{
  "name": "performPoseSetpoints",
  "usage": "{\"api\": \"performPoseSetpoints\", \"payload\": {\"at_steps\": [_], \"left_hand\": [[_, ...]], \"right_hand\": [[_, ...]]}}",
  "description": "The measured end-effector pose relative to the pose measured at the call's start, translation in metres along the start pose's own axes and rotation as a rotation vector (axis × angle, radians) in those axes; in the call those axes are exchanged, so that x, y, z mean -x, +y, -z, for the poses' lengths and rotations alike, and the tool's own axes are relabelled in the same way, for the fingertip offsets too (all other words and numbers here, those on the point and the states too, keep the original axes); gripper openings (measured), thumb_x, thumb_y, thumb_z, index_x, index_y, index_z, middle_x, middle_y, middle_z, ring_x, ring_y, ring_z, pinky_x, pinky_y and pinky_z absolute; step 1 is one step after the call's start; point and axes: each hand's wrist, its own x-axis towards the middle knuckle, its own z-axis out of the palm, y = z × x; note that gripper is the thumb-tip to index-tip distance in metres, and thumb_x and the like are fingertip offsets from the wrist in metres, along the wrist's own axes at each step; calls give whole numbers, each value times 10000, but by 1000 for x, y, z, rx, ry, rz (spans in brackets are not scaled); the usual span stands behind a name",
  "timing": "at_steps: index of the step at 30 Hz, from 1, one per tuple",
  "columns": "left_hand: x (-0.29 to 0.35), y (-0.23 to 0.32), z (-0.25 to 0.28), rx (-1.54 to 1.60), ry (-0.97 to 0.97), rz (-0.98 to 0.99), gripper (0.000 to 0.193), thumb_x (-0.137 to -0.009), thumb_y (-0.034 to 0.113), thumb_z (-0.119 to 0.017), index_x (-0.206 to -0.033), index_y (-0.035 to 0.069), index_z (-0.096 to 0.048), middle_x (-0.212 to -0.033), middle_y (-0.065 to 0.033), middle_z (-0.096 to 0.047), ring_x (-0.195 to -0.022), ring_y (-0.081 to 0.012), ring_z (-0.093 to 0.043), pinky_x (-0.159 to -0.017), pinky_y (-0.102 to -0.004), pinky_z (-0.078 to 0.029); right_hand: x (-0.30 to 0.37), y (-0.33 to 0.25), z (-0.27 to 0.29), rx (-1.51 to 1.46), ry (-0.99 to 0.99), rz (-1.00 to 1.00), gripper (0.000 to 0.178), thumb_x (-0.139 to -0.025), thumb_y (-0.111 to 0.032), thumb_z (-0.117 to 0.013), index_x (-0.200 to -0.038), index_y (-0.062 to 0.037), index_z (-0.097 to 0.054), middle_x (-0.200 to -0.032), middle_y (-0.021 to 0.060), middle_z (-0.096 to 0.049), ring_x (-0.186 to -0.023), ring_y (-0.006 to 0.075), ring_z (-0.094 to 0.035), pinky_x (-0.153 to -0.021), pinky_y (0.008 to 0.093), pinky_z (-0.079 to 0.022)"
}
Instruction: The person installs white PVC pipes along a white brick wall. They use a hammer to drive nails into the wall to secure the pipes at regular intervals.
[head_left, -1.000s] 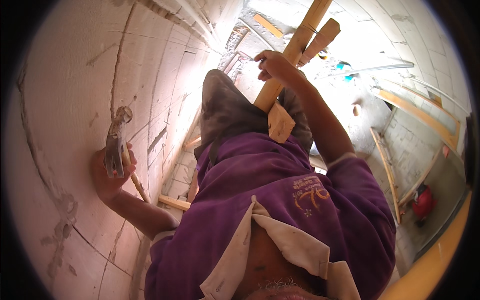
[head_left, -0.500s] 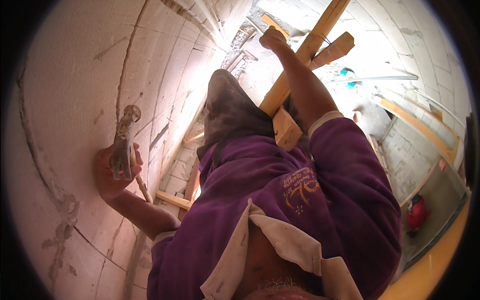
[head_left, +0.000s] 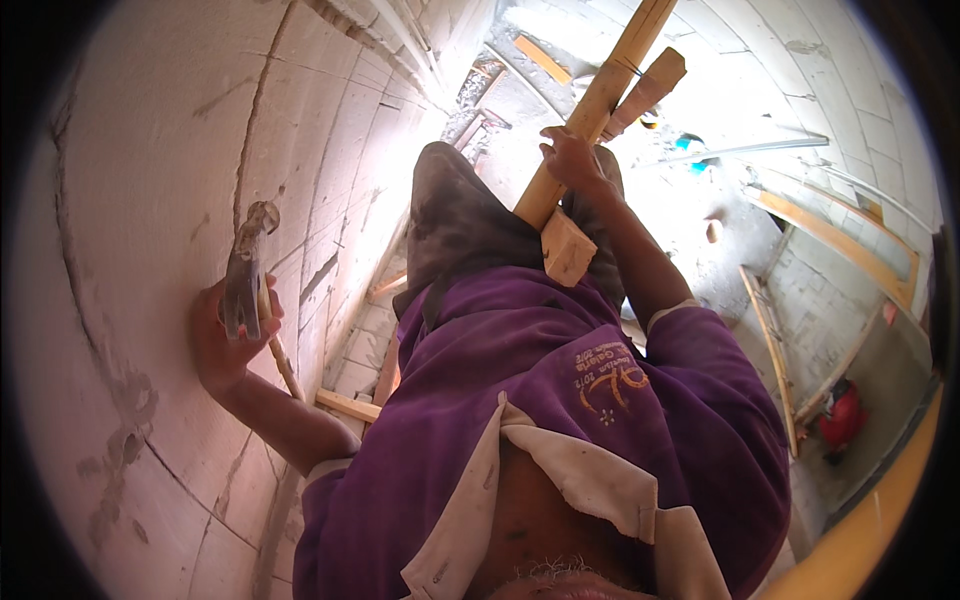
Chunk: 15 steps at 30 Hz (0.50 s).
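Observation:
On the left, my left hand [head_left: 222, 335] is closed around the wooden handle of a claw hammer [head_left: 245, 275]. The hammer's metal head points up, and the hand is close beside the block wall [head_left: 150, 220]. My right hand [head_left: 572, 160] lies across a long wooden beam [head_left: 630, 50], its fingers bent over the left edge. The beam slants from between my legs toward the upper right. A short wood block [head_left: 568, 250] sits at its near end, and another wood piece [head_left: 652, 88] is fixed crosswise farther up.
Long thin planks and a yellowish wooden frame [head_left: 840, 245] stand on the right. A red object [head_left: 842, 418] lies beyond them. Light-coloured pipes [head_left: 770, 150] cross near the bright floor, where a blue item [head_left: 690, 150] and rubble [head_left: 480, 85] lie. A timber strip [head_left: 348, 404] is by my left arm.
My right hand has come back toward me, from the far side of the beam onto its middle. My left hand and the hammer are almost where they were.

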Motion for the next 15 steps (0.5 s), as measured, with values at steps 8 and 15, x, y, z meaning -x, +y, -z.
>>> {"api": "performPoseSetpoints", "payload": {"at_steps": [8, 15], "left_hand": [[0, 9, -7, 98, 62, 51, 403, -684, 46, -771, -1062, -25, -652, -778, -57, -667, -705, -128, -625, -681, -291, -500], [3, 11, -13, 108, 149, 119, 406, -668, 16, -801, -1050, -18, -665, -781, -19, -667, -666, -92, -607, -621, -236, -480]], "right_hand": [[16, 8, -8, 185, 149, 160, 200, -858, -163, -658, -1037, -84, -701, -1093, 130, -701, -1098, 303, -631, -1005, 456, -411], [6, -41, 39, -410, -72, -119, 297, -865, -244, -677, -1109, -77, -699, -1132, 156, -699, -1010, 351, -674, -895, 419, -525]]}}
